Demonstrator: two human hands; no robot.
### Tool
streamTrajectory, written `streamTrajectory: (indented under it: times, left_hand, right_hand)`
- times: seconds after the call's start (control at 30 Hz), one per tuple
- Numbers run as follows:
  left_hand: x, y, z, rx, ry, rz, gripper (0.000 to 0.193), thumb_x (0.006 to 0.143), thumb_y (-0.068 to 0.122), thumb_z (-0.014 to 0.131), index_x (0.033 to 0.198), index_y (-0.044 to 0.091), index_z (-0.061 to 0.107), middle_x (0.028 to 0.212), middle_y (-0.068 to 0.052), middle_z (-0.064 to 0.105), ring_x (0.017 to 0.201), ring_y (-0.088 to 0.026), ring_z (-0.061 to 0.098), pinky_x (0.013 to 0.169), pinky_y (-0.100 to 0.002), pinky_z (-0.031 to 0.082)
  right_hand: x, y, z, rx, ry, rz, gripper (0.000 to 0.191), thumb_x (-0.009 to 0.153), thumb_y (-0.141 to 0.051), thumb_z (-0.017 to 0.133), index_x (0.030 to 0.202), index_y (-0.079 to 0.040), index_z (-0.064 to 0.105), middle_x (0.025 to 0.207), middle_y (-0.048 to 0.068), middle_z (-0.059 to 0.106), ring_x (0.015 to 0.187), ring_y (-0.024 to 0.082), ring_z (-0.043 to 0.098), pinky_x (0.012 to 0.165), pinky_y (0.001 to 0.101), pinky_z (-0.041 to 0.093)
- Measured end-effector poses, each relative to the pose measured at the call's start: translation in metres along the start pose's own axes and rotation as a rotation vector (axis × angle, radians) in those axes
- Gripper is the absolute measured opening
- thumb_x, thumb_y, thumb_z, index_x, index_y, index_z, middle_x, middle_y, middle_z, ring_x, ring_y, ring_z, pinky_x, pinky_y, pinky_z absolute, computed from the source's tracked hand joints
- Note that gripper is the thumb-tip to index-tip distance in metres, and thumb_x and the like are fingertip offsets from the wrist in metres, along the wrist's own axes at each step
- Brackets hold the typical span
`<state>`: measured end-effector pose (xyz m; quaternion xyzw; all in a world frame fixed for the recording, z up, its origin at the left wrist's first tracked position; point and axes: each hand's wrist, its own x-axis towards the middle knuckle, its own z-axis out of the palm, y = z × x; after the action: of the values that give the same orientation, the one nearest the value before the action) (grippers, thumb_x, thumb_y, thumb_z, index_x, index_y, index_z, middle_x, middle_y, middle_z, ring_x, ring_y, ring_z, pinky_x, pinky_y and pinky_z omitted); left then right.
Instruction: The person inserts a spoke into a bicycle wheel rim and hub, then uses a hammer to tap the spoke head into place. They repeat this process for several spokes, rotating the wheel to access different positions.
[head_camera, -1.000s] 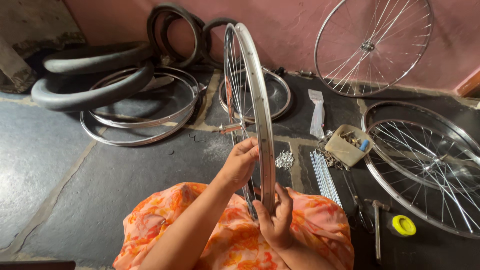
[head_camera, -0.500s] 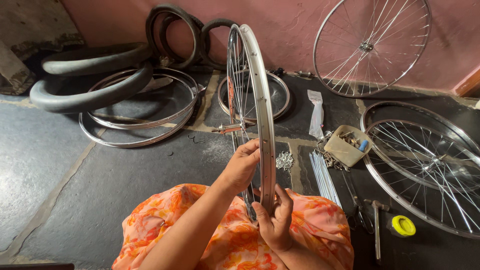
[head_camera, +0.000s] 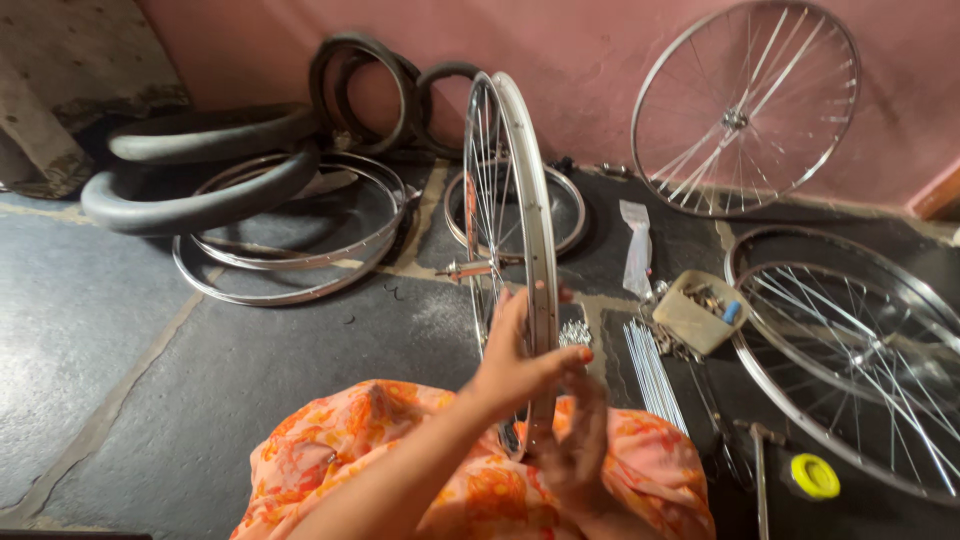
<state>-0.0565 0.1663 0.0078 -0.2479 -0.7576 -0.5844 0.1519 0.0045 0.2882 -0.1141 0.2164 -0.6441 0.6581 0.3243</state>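
The left hand grips the near rim of the upright spoked wheel at lower centre, thumb reaching across to its right side. Just below, the right hand closes on the same rim from the right. The wheel rises from both hands toward the top centre, standing over the orange-clad lap. A small tray of parts sits to the right, on the dark floor.

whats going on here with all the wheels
A person sitting on the floor holds a spoked bicycle wheel upright over their lap. The left hand grips the rim from the side, and the right hand sits just below it at the rim's lower part. Bare rims, tyres, loose spokes, a small parts tray and two more spoked wheels lie around.
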Motion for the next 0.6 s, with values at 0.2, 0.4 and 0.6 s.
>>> streamTrajectory:
  times: [0.2, 0.4, 0.6]
  left_hand:
    - [-0.030, -0.003, 0.016, -0.302, 0.106, 0.040, 0.075, 0.074, -0.006, 0.061, 0.147, 0.003, 0.045, 0.139, -0.014, 0.060, 0.130, -0.025, 0.061, 0.107, -0.034, 0.050]
    - [-0.065, -0.033, 0.034, -0.367, 0.158, 0.111, 0.083, 0.078, -0.015, 0.054, 0.157, -0.001, 0.031, 0.149, -0.016, 0.058, 0.115, -0.023, 0.063, 0.093, -0.031, 0.055]
    - [-0.084, -0.047, 0.040, -0.349, 0.124, 0.089, 0.087, 0.073, -0.019, 0.050, 0.157, -0.005, 0.033, 0.146, -0.019, 0.059, 0.099, -0.022, 0.060, 0.088, -0.030, 0.055]
  right_hand:
    - [0.136, -0.040, -0.010, -0.116, 0.055, -0.155, 0.032, 0.105, 0.000, 0.054, 0.137, 0.001, 0.052, 0.137, 0.013, 0.058, 0.127, 0.022, 0.057, 0.113, 0.0371, 0.046]
    - [0.299, -0.057, 0.015, -0.695, -0.179, -0.674, 0.024, 0.097, 0.010, 0.062, 0.116, -0.001, 0.071, 0.119, 0.014, 0.067, 0.114, 0.033, 0.061, 0.103, 0.0421, 0.046]
    - [0.358, -0.036, 0.031, -0.826, -0.344, -0.608, 0.041, 0.073, 0.010, 0.073, 0.107, -0.012, 0.077, 0.128, 0.008, 0.062, 0.125, 0.033, 0.051, 0.110, 0.0441, 0.043]
